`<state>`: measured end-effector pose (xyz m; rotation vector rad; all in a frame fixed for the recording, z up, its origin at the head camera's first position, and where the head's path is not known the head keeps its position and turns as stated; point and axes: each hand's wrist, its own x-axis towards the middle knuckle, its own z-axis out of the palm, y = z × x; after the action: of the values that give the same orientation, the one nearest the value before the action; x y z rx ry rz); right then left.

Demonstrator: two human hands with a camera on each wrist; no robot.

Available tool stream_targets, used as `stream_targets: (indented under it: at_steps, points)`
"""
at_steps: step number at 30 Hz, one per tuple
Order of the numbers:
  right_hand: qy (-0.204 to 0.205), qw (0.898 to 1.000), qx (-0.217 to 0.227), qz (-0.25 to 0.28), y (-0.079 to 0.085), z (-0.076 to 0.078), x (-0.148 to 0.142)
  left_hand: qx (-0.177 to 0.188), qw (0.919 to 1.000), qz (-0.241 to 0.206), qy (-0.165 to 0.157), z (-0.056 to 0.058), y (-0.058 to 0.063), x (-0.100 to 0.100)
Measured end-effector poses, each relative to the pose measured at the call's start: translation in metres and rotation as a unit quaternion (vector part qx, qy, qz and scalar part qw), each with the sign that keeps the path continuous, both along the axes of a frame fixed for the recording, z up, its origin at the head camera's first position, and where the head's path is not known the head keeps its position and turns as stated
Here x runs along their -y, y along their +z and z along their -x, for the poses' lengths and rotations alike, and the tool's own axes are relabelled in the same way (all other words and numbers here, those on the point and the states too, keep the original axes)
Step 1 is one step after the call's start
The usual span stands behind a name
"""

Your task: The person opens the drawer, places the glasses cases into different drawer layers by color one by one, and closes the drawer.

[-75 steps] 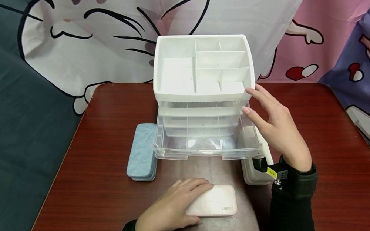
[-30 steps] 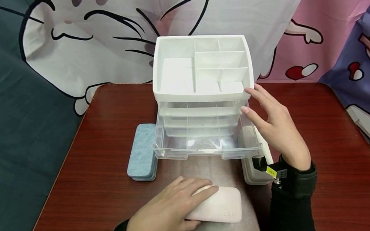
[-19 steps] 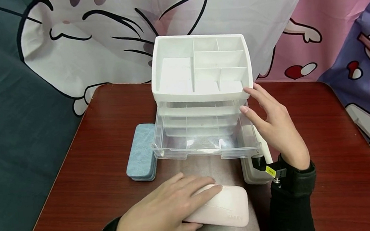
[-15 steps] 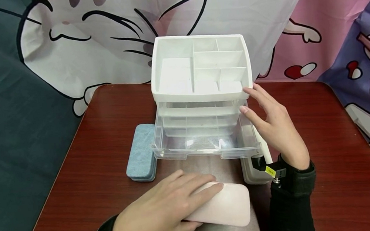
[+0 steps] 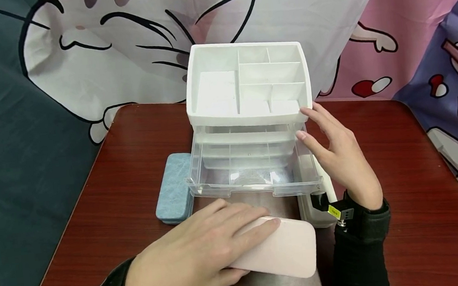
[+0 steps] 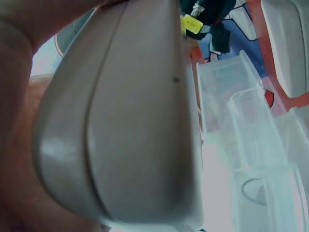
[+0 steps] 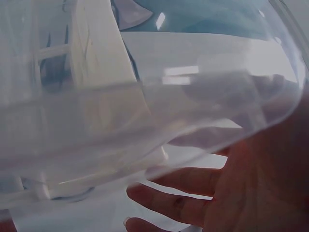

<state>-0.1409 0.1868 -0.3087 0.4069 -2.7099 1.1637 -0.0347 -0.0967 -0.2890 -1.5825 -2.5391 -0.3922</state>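
My left hand [image 5: 194,252] grips a pale pink hard case [image 5: 289,247], shaped like a glasses case, fingers over its top and thumb along the near side. The case is tilted and appears raised off the table. Its rounded side and lid seam fill much of the left wrist view. My right hand [image 5: 340,160] touches the right front corner of a white plastic drawer organizer [image 5: 251,120], fingers loosely extended. A clear drawer [image 5: 254,189] is pulled out at the organizer's front, with dividers inside. In the right wrist view the fingers [image 7: 169,200] show beside the clear plastic.
A blue case [image 5: 173,190] lies left of the drawer. An off-white case [image 5: 316,215] lies to the right, partly under the drawer and behind my right wrist. The organizer's top tray has several compartments. A patterned curtain [image 5: 282,9] hangs behind the brown table [image 5: 96,229].
My left hand has closed on the pale pink case, then lifted and tilted it, bringing it slightly right and closer to the camera. The right hand and the organizer have stayed in place.
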Motion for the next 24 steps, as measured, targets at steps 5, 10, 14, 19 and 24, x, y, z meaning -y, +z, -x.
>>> stream_targets:
  at_steps: [5, 10, 14, 19, 24]
  points:
    - [0.002, 1.000, 0.001, 0.000, -0.001, 0.000, 0.000, 0.001, 1.0000, 0.004, 0.002, 0.005, 0.007, 0.000]
    - [0.004, 1.000, 0.002, -0.003, -0.001, 0.000, -0.001, -0.009, 0.9999, 0.004, 0.005, 0.011, 0.017, 0.003]
    - [0.004, 1.000, 0.000, -0.003, -0.002, 0.001, -0.001, -0.016, 0.9998, 0.007, 0.010, 0.016, 0.024, 0.005]
    - [0.005, 1.000, -0.006, -0.005, -0.003, 0.002, -0.001, -0.020, 0.9996, 0.020, 0.007, 0.020, 0.029, 0.004]
    - [0.003, 1.000, -0.010, -0.008, -0.004, 0.003, -0.002, -0.013, 0.9991, 0.040, -0.002, 0.024, 0.032, 0.003]
